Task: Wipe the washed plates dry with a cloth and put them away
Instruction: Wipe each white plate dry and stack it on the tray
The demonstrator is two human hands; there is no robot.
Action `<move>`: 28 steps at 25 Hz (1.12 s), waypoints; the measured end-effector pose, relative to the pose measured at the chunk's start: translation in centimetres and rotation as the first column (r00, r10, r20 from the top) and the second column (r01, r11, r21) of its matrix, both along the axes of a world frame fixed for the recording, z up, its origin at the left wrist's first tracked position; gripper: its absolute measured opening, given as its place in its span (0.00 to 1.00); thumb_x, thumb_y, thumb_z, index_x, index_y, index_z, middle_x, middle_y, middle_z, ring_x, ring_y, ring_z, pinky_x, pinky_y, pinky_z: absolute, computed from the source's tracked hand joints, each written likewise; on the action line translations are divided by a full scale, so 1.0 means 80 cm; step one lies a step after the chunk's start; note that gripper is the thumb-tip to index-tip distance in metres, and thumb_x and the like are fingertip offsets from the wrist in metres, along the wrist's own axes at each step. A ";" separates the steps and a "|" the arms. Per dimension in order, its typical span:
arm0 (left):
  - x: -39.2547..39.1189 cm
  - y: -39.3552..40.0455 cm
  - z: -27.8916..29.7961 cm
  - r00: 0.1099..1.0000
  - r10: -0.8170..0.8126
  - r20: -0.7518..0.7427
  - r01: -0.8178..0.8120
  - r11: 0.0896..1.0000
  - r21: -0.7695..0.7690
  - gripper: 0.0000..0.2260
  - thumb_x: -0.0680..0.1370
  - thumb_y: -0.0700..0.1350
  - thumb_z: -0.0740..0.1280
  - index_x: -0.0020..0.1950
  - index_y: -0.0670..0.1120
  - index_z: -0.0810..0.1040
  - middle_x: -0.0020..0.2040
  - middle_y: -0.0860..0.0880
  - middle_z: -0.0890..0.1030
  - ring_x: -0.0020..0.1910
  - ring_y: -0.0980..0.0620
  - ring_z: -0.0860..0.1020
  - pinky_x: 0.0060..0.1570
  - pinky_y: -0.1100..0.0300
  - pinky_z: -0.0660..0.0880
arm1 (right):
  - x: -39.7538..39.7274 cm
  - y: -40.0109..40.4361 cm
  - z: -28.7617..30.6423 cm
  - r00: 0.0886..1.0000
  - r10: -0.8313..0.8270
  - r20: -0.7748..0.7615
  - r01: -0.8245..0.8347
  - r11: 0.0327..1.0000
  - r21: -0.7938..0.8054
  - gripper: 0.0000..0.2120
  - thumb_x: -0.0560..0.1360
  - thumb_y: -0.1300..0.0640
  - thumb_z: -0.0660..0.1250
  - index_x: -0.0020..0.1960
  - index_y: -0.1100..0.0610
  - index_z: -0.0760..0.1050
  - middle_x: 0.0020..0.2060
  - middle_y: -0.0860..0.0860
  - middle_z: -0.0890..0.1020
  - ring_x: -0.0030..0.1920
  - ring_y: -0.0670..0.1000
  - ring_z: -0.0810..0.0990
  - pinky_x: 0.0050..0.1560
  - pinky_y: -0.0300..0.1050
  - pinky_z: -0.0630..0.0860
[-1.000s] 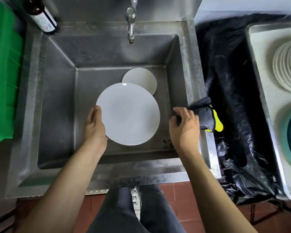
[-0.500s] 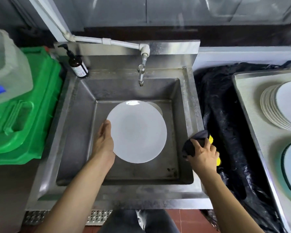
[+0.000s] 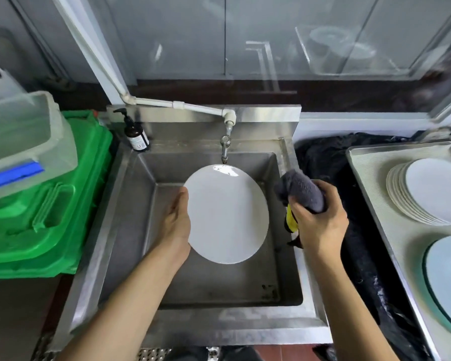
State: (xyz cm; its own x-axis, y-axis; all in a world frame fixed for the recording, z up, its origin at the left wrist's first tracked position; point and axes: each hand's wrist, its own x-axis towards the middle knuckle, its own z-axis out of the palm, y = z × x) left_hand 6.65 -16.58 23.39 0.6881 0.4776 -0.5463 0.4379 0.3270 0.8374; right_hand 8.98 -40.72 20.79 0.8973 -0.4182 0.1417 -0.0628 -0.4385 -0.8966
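Note:
My left hand (image 3: 176, 225) grips the left rim of a large white plate (image 3: 227, 214), held tilted above the steel sink (image 3: 130, 230). Just right of the plate, over the sink's right edge, my right hand (image 3: 320, 225) grips a bunched dark grey cloth (image 3: 301, 191) with a yellow trim. Cloth and plate are apart. On the tray (image 3: 414, 256) at the right lie a stack of white plates (image 3: 427, 194) and a large pale plate with a green rim (image 3: 448, 282). The smaller plate in the sink is hidden behind the one I hold.
The tap (image 3: 225, 149) hangs just above the plate's top edge. A brown pump bottle (image 3: 136, 136) stands at the sink's back left corner. Green crates (image 3: 44, 204) and a clear tub (image 3: 18, 136) sit on the left. A black bag (image 3: 336, 162) lies between sink and tray.
My left hand has lifted the large plate up out of the sink and tilted it. My right hand took the cloth off the sink's right edge and raised it beside the plate.

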 end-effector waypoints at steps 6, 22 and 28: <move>0.007 0.012 0.027 0.986 -0.058 0.155 0.051 0.998 0.043 0.07 0.82 0.55 0.64 0.56 0.55 0.79 0.60 0.56 0.81 0.63 0.55 0.76 0.70 0.53 0.69 | 0.011 0.110 0.049 0.977 0.176 0.120 -0.170 0.984 -0.059 0.21 0.73 0.51 0.71 0.65 0.46 0.73 0.57 0.50 0.77 0.57 0.51 0.75 0.61 0.55 0.74; 0.022 0.052 0.036 0.976 -0.047 0.211 0.040 0.998 0.038 0.08 0.82 0.56 0.63 0.54 0.55 0.79 0.48 0.60 0.81 0.46 0.63 0.78 0.42 0.63 0.74 | -0.020 0.162 0.033 0.920 0.383 -0.086 -0.391 0.870 -0.302 0.30 0.76 0.39 0.64 0.77 0.37 0.64 0.81 0.49 0.58 0.82 0.48 0.51 0.81 0.59 0.48; 0.025 0.045 0.037 0.966 -0.097 0.240 0.077 0.993 0.089 0.08 0.82 0.55 0.64 0.45 0.57 0.79 0.38 0.68 0.82 0.38 0.75 0.77 0.43 0.70 0.71 | -0.019 0.198 0.044 0.985 0.093 -0.147 -0.113 0.985 -0.132 0.28 0.74 0.34 0.66 0.72 0.37 0.70 0.77 0.48 0.67 0.78 0.50 0.62 0.77 0.54 0.55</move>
State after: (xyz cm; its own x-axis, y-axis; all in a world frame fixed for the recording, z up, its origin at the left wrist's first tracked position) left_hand 8.64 -13.01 26.36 0.8364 0.4446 -0.3206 0.2419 0.2255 0.9437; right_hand 7.45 -24.88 24.30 0.9496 -0.3073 0.0623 -0.1308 -0.5687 -0.8121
